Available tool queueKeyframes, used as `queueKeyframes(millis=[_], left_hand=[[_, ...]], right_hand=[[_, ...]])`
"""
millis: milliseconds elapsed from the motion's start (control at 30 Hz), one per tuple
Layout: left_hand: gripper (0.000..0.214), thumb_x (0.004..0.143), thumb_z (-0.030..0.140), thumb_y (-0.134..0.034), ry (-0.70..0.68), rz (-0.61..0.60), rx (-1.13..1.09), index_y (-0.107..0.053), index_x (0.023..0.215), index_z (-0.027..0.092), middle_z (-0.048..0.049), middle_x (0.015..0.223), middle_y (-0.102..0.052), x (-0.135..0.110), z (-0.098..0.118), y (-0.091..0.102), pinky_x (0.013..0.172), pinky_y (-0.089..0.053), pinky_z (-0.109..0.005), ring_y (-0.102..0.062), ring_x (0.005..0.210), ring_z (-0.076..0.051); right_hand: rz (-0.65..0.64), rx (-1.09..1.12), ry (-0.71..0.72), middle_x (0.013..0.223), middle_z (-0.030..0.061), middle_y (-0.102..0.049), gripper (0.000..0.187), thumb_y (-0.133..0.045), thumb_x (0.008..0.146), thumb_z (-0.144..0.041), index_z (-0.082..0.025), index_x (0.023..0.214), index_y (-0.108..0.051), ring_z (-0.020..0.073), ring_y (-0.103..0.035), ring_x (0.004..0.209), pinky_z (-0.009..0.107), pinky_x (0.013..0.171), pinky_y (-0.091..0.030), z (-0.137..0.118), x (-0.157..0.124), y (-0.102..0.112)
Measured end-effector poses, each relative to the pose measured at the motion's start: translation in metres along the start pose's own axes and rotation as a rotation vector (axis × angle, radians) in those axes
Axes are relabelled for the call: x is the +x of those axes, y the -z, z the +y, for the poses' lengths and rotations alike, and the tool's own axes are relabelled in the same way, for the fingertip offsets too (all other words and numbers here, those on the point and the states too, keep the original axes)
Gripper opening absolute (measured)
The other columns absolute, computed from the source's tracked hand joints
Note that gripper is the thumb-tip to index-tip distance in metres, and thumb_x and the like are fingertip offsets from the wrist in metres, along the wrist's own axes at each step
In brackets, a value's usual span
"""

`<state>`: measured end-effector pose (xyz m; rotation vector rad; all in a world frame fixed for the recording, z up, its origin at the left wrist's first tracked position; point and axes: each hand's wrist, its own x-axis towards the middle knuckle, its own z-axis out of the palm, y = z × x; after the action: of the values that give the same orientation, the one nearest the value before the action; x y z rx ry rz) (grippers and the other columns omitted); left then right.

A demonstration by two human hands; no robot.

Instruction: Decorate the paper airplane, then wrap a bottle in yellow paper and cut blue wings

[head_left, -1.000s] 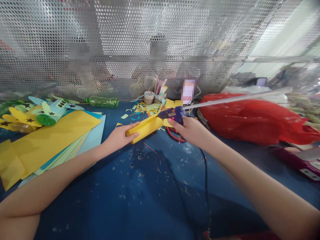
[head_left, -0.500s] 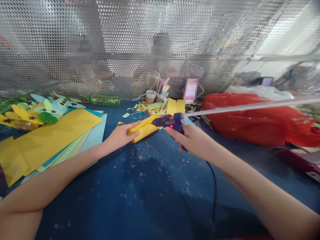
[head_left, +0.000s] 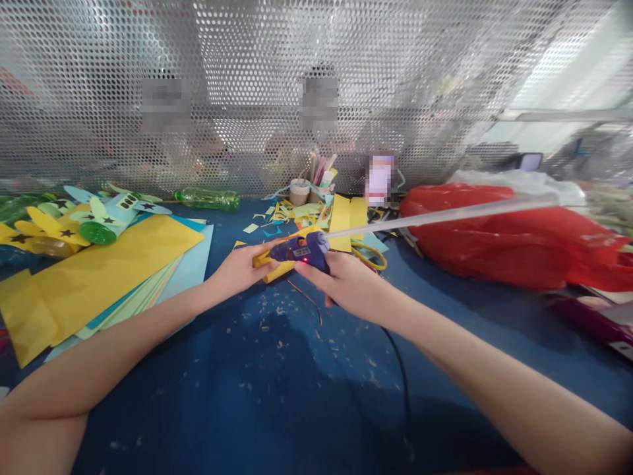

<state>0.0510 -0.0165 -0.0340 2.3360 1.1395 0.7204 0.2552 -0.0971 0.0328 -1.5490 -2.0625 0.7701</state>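
My right hand (head_left: 341, 280) is wrapped round a blue glue gun (head_left: 314, 249) with a small red light lit on its side. A long, cloudy glue stick (head_left: 420, 218) juts out of the gun's back end toward the right. Between the thumb and fingers of my left hand (head_left: 244, 269) is a rolled or folded piece of yellow paper (head_left: 281, 272). The gun's nozzle points left over this paper, close to my left fingertips. Whether the nozzle touches the paper I cannot tell. The gun hides much of the paper.
Left lie paper sheets (head_left: 113, 270) and bottle crafts with paper wings (head_left: 101, 227). A green bottle (head_left: 208, 198), paper scraps (head_left: 301, 214) and cups of sticks (head_left: 299, 191) stand at the back. Right is a red plastic bag (head_left: 494, 244). A black cord (head_left: 404, 376) trails forward.
My right hand has carried the glue gun left along the yellow paper, toward my left fingers. My left hand keeps its hold almost in place. A yellow ring has come into sight behind my right hand.
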Motion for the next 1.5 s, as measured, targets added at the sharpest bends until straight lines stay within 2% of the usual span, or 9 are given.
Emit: queueKeyframes(millis=[167,333,467,600,833,1000,1233,1333,1500], left_hand=[[0.045,0.086,0.040,-0.057,-0.047,0.017,-0.044,-0.059,0.129,0.023,-0.0044,0.120,-0.068,0.000,0.001,0.000,0.092,-0.050,-0.032,-0.066,0.105,-0.020],[0.046,0.087,0.046,-0.054,0.027,0.023,0.004,-0.061,0.126,0.023,-0.0049,0.122,-0.067,0.000,0.004,0.000,0.093,-0.050,-0.035,-0.065,0.107,-0.022],[0.049,0.088,0.046,-0.053,0.059,-0.013,-0.005,-0.054,0.133,0.028,-0.0016,0.126,-0.065,0.000,0.007,0.001,0.094,-0.050,-0.035,-0.065,0.106,-0.020],[0.051,0.088,0.047,-0.053,0.056,-0.009,0.007,-0.052,0.135,0.029,-0.0020,0.127,-0.064,-0.001,0.008,0.003,0.095,-0.050,-0.034,-0.065,0.106,-0.019],[0.051,0.087,0.048,-0.053,0.084,-0.019,0.034,-0.054,0.133,0.025,-0.0047,0.125,-0.065,-0.001,0.012,0.005,0.093,-0.050,-0.036,-0.065,0.106,-0.022],[0.050,0.088,0.046,-0.054,0.076,-0.015,0.037,-0.052,0.135,0.028,-0.0016,0.136,-0.057,-0.001,0.014,0.006,0.102,-0.045,-0.035,-0.059,0.118,-0.021],[0.053,0.087,0.047,-0.055,0.108,0.002,0.022,-0.054,0.134,0.022,-0.0050,0.122,-0.067,0.000,0.010,0.003,0.089,-0.051,-0.033,-0.066,0.102,-0.021],[0.053,0.086,0.048,-0.055,0.108,0.000,0.017,-0.055,0.132,0.022,-0.0054,0.115,-0.070,0.001,0.008,0.002,0.084,-0.052,-0.032,-0.068,0.095,-0.020],[0.054,0.087,0.050,-0.053,0.079,-0.009,0.020,-0.054,0.134,0.023,-0.0058,0.117,-0.070,-0.001,0.010,0.004,0.088,-0.051,-0.034,-0.067,0.100,-0.021]], right_hand=[[-0.010,-0.020,0.006,0.051,-0.0028,-0.055,0.036,-0.043,0.092,-0.046,-0.016,0.087,-0.062,0.0112,-0.055,0.039,0.021,0.044,-0.040,-0.002,-0.001,-0.001],[0.064,-0.175,0.007,0.055,0.0011,-0.061,0.038,-0.043,0.093,-0.046,-0.015,0.089,-0.064,0.0131,-0.056,0.043,0.024,0.050,-0.041,-0.002,0.000,0.004],[0.089,-0.264,-0.082,0.048,0.0013,-0.057,0.040,-0.043,0.093,-0.047,-0.015,0.077,-0.061,0.0140,-0.055,0.041,0.026,0.052,-0.041,0.003,0.000,0.011],[0.097,-0.227,-0.132,0.043,-0.0007,-0.054,0.039,-0.043,0.092,-0.049,-0.017,0.072,-0.057,0.0143,-0.056,0.040,0.025,0.051,-0.042,0.011,0.001,0.017],[0.130,-0.199,-0.109,0.049,-0.0003,-0.058,0.037,-0.043,0.092,-0.047,-0.017,0.080,-0.060,0.0138,-0.057,0.039,0.024,0.047,-0.042,0.021,0.003,0.025],[0.097,-0.122,-0.101,0.047,-0.0015,-0.056,0.035,-0.045,0.091,-0.046,-0.017,0.084,-0.062,0.0135,-0.056,0.037,0.024,0.045,-0.041,0.015,0.002,0.020],[0.042,-0.077,-0.047,0.050,-0.0012,-0.055,0.036,-0.043,0.091,-0.048,-0.016,0.082,-0.057,0.0131,-0.057,0.039,0.024,0.046,-0.043,0.004,0.004,0.007],[0.058,-0.124,-0.060,0.047,-0.0008,-0.054,0.037,-0.043,0.092,-0.048,-0.016,0.080,-0.057,0.0140,-0.057,0.039,0.025,0.047,-0.043,0.004,0.006,0.007],[0.115,-0.236,-0.109,0.042,-0.0013,-0.052,0.038,-0.043,0.092,-0.048,-0.018,0.072,-0.056,0.0154,-0.056,0.040,0.027,0.053,-0.044,0.013,0.009,0.015]])
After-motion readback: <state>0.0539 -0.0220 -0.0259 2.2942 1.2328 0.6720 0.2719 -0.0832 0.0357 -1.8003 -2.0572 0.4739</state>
